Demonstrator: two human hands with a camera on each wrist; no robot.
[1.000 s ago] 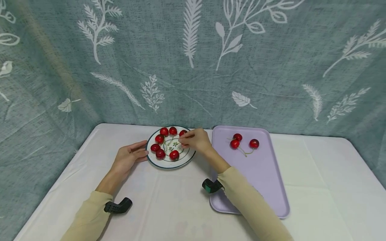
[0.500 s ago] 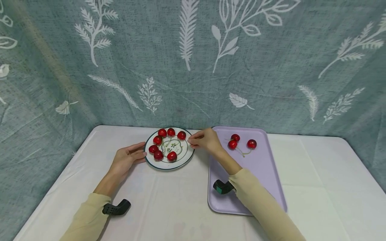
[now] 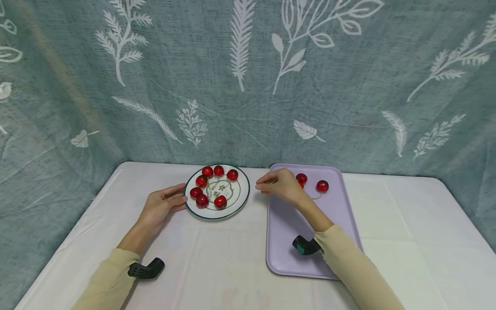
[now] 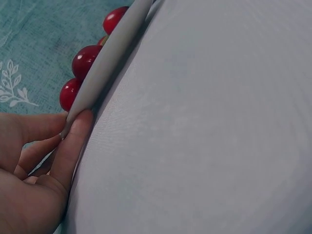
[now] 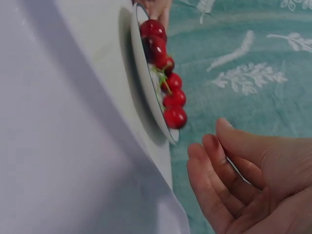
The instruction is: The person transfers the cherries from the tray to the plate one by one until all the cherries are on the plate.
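A white plate [image 3: 237, 201] with a dark rim stands at the back left-centre, bearing several red cherries [image 3: 220, 202] arranged around its edge. My left hand [image 3: 159, 209] holds the plate's left edge; in the left wrist view the fingers and thumb [image 4: 73, 141] pinch the rim. My right hand [image 3: 284, 185] hovers over the far left edge of a lilac tray [image 3: 286, 232], apart from the plate, with fingers loosely bent. Nothing shows between those fingers in the right wrist view. Beyond that hand lie three cherries on the tray, the rightmost cherry [image 3: 322, 186] in full sight, another partly hidden.
A white cloth [image 3: 224, 258] covers the table. Behind and at the sides hangs a green curtain [image 3: 232, 116] with white leaf prints. A black wrist camera [image 3: 306, 245] on the right sleeve hangs over the tray.
My right hand has withdrawn rightward from above the plate to the tray's far left edge, uncovering the cherry at the plate's right. The left hand keeps its grip on the plate.
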